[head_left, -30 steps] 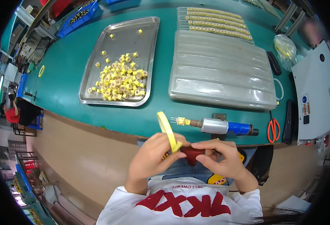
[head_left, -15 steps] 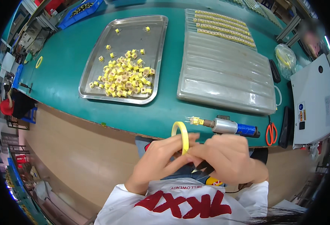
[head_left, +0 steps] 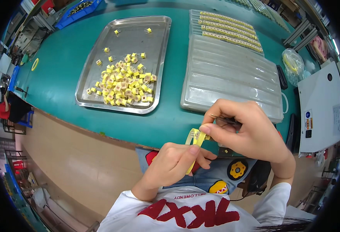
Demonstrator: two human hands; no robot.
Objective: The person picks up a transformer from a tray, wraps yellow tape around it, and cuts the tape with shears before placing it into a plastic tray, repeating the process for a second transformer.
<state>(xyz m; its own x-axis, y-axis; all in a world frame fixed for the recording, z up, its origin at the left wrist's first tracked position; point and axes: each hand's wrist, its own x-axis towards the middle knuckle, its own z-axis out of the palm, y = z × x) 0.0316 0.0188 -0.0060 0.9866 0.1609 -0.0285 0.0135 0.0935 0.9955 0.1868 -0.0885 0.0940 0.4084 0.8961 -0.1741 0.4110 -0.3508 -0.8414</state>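
Note:
My left hand (head_left: 173, 162) is closed on a roll of yellow tape (head_left: 191, 166), held upright just off the bench's front edge. The fingertips of my right hand (head_left: 243, 129) pinch the tape near a small yellow component with thin metal pins (head_left: 195, 135). A dark tool with a thin tip (head_left: 228, 120) is tucked in the same right hand; its exact kind is hard to make out. The winding device with the blue handle is mostly covered by my right hand. Left of my hands, a metal tray (head_left: 139, 109) carries a pile of yellow pinned components (head_left: 125, 83).
A translucent ribbed plastic tray (head_left: 231, 73) lies beyond my right hand, with rows of yellow components (head_left: 231, 31) behind it. At the right stand a white machine (head_left: 320, 104) and a clear plastic bag (head_left: 293, 63). Another yellow tape roll (head_left: 35, 64) lies far left.
Both hands have shifted: the right rose forward over the winding device, and its fingertips now pinch the tape by the pinned component. The tape roll has tilted and moved slightly right.

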